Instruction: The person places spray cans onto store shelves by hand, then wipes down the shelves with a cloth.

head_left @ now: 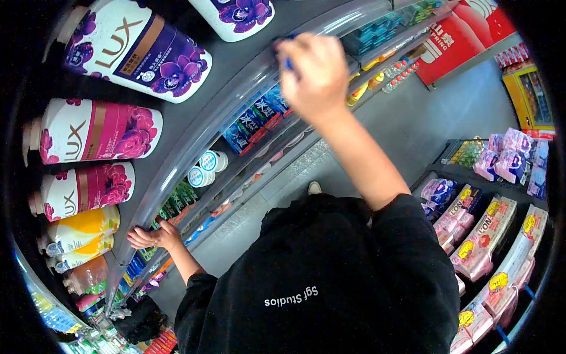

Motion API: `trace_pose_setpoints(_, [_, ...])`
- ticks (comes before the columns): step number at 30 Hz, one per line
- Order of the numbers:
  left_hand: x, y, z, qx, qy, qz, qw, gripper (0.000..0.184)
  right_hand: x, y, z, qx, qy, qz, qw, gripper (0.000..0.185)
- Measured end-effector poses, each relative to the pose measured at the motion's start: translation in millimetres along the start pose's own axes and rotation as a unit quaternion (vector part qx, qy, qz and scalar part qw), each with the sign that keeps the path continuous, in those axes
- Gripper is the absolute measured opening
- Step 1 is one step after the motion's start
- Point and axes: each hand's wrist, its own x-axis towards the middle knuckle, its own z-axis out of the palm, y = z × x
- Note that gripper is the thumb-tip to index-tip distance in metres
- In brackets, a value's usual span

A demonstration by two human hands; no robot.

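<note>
My right hand (pixel 315 74) is closed at the clear front strip (pixel 247 82) of the upper shelf. A bit of blue shows between its fingers and something dark lies by the fingertips; what it holds I cannot make out. Lower left, my left hand (pixel 154 236) touches the same strip with its fingers stretched out, holding nothing. On the shelf stand a purple-flowered LUX pump bottle (pixel 138 50), a pink LUX bottle (pixel 103 131), a second pink one (pixel 88 190) and yellow-and-white bottles (pixel 82 227).
Blue boxes (pixel 253 121) and white round tubs (pixel 206 168) sit one shelf lower. Behind me on the right, a rack carries pink tissue packs (pixel 483 236) and purple packs (pixel 507 156). A red carton display (pixel 466 38) stands beyond the grey tiled floor (pixel 389 124).
</note>
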Motion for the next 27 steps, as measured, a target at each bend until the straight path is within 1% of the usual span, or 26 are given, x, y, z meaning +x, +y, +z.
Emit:
trace_pose_setpoints(2, [-3,1,1,0.016,0.0,-0.014,1.0,0.068,4,38,2,-0.05,0.056,-0.001,0.997,0.027])
trace_pose_setpoints(3, [-4,-1,3,0.024,0.004,-0.017,1.0,0.069,8,45,-2,-0.059,0.065,0.007,0.996,0.024])
trace_pose_setpoints(6, [-7,-5,6,0.013,0.008,-0.013,1.0,0.068,14,59,-7,-0.101,0.091,0.024,0.99,0.019])
trace_pose_setpoints(8, [-8,-5,7,0.017,0.009,-0.014,1.0,0.069,14,67,-5,-0.112,0.111,0.056,0.986,0.016])
trace_pose_setpoints(9, [-8,-5,8,0.021,0.01,-0.014,1.0,0.07,14,66,-4,-0.112,0.112,0.055,0.986,0.016])
trace_pose_setpoints(11, [-8,-5,8,0.025,0.012,-0.012,1.0,0.072,13,59,-1,-0.093,0.126,0.105,0.982,0.014])
trace_pose_setpoints(12, [-8,-4,8,0.026,0.015,-0.014,0.999,0.072,10,57,0,-0.095,0.127,0.106,0.982,0.014])
trace_pose_setpoints(14, [-8,-5,10,0.027,0.019,-0.015,0.999,0.073,4,53,4,-0.07,0.122,0.14,0.98,0.018])
trace_pose_setpoints(15, [-10,-7,11,0.017,0.014,-0.011,1.0,0.071,2,44,2,-0.042,0.112,0.144,0.982,0.018])
trace_pose_setpoints(18, [-10,-10,11,0.011,0.018,0.003,1.0,0.072,-1,11,-5,0.026,0.071,0.148,0.986,0.016])
trace_pose_setpoints(20, [-12,-10,12,0.02,0.016,-0.004,1.0,0.073,-5,-17,-8,0.063,0.034,0.093,0.993,0.019])
trace_pose_setpoints(23, [-10,-10,14,0.026,0.024,0.003,0.999,0.071,-18,-64,-4,0.127,-0.065,0.076,0.987,0.022])
trace_pose_setpoints(27, [-10,-9,11,0.033,0.031,0.007,0.999,0.07,-15,-56,2,0.096,-0.032,0.078,0.992,0.019])
